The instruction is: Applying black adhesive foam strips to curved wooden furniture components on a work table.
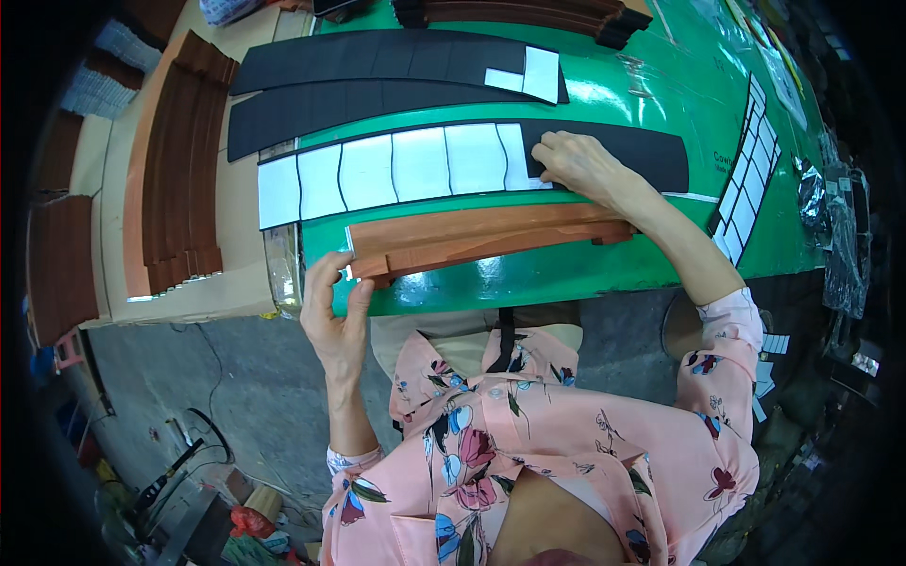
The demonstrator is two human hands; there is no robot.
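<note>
My left hand [332, 311] grips the left end of a folded brown leather-like strip [491, 236], thumb and fingers on its corner. Lying along the table's near side, the strip has its right end under my right wrist. Just beyond it is a long black panel [628, 156], whose left part is covered by white segments [420, 162] parted by dark curved lines. My right hand [580, 165] is closed in a pinch over the right end of the white segments. What is between those fingertips is hidden.
Two more black panels [377, 58] lie farther back on the green tabletop [604, 94], one bearing white pieces. Stacked brown strips [184, 170] stand on cardboard at left; others [528, 13] lie at the far edge. A white-segmented strip [747, 174] lies at right.
</note>
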